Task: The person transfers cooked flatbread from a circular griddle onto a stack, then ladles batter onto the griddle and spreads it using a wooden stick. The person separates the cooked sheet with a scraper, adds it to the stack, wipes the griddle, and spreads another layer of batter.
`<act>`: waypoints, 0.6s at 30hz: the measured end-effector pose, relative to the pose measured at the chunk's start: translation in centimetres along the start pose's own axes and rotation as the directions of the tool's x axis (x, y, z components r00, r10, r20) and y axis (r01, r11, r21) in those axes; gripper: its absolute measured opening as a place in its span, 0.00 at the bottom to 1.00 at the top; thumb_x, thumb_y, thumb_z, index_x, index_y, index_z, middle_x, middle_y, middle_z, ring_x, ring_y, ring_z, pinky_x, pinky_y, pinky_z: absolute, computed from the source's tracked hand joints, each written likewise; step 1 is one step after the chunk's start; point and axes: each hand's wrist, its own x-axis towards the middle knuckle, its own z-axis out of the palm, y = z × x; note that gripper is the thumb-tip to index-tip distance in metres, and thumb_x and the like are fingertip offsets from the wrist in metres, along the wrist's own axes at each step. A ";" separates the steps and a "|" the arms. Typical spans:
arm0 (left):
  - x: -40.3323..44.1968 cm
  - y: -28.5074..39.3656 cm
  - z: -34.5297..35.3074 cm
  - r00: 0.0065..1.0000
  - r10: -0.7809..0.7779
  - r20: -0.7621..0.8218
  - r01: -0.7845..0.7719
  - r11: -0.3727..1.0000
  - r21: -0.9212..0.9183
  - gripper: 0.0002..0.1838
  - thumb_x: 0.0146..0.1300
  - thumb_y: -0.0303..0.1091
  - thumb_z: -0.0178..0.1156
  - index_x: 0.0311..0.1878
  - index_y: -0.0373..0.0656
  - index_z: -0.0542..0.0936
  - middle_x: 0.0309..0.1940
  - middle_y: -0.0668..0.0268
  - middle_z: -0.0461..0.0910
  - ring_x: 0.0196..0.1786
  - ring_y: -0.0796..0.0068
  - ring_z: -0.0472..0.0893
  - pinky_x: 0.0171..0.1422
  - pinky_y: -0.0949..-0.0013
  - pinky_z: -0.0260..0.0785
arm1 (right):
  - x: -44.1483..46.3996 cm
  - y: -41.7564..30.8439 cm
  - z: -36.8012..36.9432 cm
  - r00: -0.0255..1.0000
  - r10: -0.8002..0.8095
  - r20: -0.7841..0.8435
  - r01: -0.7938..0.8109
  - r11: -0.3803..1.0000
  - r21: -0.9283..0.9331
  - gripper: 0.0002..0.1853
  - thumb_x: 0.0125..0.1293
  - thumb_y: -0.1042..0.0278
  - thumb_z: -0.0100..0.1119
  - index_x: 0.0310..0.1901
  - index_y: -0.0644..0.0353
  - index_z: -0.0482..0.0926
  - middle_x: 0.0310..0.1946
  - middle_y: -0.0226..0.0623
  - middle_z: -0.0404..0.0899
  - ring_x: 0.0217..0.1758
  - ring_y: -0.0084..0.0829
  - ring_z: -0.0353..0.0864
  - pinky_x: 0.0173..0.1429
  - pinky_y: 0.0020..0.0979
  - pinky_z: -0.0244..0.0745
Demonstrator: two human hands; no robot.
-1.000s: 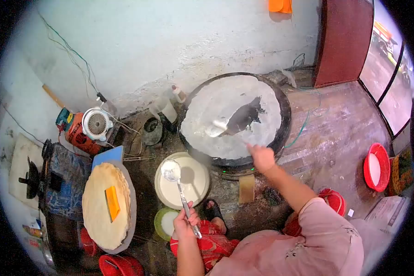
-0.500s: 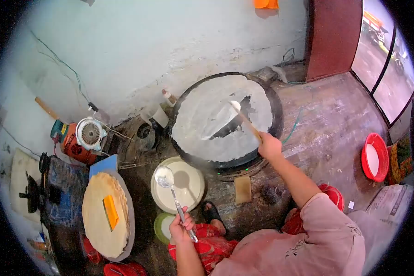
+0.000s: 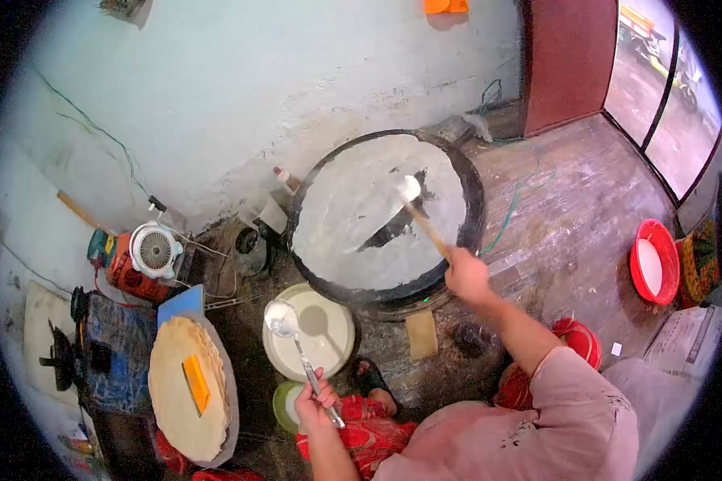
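Note:
My right hand (image 3: 467,276) grips the wooden handle of a batter spreader (image 3: 431,231). The spreader's white-coated end rests on pale batter (image 3: 329,228) covering most of a round black griddle (image 3: 476,204). Dark bare patches show through the batter beside and below that end. In my left hand (image 3: 316,402) is a metal ladle (image 3: 306,362), fingers wrapped round its handle. Its bowl, smeared with white batter, is held above a white bucket (image 3: 350,337) of cream batter. Partly behind my left hand stands a green bowl (image 3: 284,409).
On the left, a stack of thin round flatbreads (image 3: 172,401) carries a yellow scraper (image 3: 196,385). A small blower (image 3: 156,249) stands behind it. On the floor are a tan pad (image 3: 421,335) before the griddle and a red basin (image 3: 671,248) at right.
The spreader's end has shifted slightly over the griddle, and the dark gap near it has become smaller. My left hand keeps the ladle above the bucket. The whole view has shifted slightly.

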 end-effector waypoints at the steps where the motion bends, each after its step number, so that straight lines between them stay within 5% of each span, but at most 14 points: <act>1: 0.1 -0.2 0.0 1.000 0.027 -0.007 -0.027 1.000 0.017 0.19 0.67 0.36 0.40 0.51 0.28 0.68 0.23 0.66 0.66 0.20 0.81 0.63 0.18 0.79 0.55 | -0.6 -0.2 -0.1 0.993 -0.111 0.028 0.112 0.994 -0.018 0.20 0.51 0.75 0.49 0.48 0.51 0.73 0.34 0.41 0.74 0.38 0.44 0.77 0.38 0.44 0.72; 3: 0.0 -0.3 0.1 1.000 0.027 -0.004 -0.026 0.999 0.043 0.19 0.67 0.35 0.39 0.50 0.28 0.68 0.23 0.66 0.65 0.20 0.81 0.62 0.18 0.79 0.56 | 0.4 1.2 0.3 0.972 -0.236 -0.026 0.225 0.950 -0.219 0.20 0.52 0.75 0.48 0.49 0.52 0.72 0.30 0.37 0.72 0.30 0.40 0.76 0.32 0.41 0.72; 7: 0.0 -0.3 0.5 0.999 0.028 -0.034 -0.025 0.996 0.085 0.18 0.67 0.34 0.40 0.51 0.28 0.68 0.24 0.65 0.67 0.19 0.80 0.62 0.16 0.77 0.56 | 3.2 3.0 -2.2 0.995 -0.080 -0.062 0.060 0.958 -0.279 0.18 0.54 0.72 0.48 0.49 0.56 0.69 0.32 0.39 0.73 0.32 0.42 0.77 0.34 0.42 0.72; 10: 0.1 -0.3 0.7 0.997 0.025 -0.079 -0.023 0.999 0.028 0.19 0.66 0.35 0.40 0.52 0.28 0.67 0.23 0.65 0.66 0.18 0.80 0.62 0.16 0.77 0.55 | 2.6 2.3 -4.3 0.967 0.229 0.109 -0.225 0.973 -0.046 0.18 0.57 0.71 0.47 0.51 0.58 0.70 0.42 0.47 0.75 0.43 0.48 0.76 0.47 0.42 0.71; 11: 0.4 -0.2 0.4 0.997 0.022 -0.075 -0.021 0.999 0.027 0.19 0.66 0.35 0.40 0.52 0.28 0.67 0.23 0.65 0.66 0.18 0.80 0.62 0.16 0.77 0.55 | 3.0 3.3 -3.9 0.968 0.229 0.105 -0.225 0.973 -0.048 0.18 0.57 0.71 0.47 0.51 0.58 0.70 0.42 0.47 0.75 0.43 0.48 0.76 0.47 0.42 0.71; 13: 0.8 0.0 -0.7 0.999 0.012 0.031 -0.013 1.000 0.028 0.20 0.66 0.35 0.40 0.52 0.28 0.66 0.23 0.65 0.65 0.19 0.80 0.62 0.17 0.77 0.55 | 3.7 5.9 -2.3 0.998 0.070 -0.005 -0.065 0.956 0.286 0.18 0.62 0.65 0.46 0.53 0.57 0.70 0.45 0.47 0.75 0.48 0.47 0.74 0.51 0.40 0.70; 18: 0.5 -0.5 0.5 0.998 0.059 -0.034 -0.055 0.992 0.118 0.19 0.66 0.34 0.40 0.51 0.27 0.66 0.24 0.65 0.65 0.19 0.79 0.63 0.18 0.76 0.56 | 9.4 11.0 -2.1 0.984 0.175 0.018 -0.174 0.955 0.241 0.15 0.63 0.66 0.47 0.49 0.56 0.75 0.40 0.48 0.77 0.45 0.47 0.76 0.49 0.38 0.71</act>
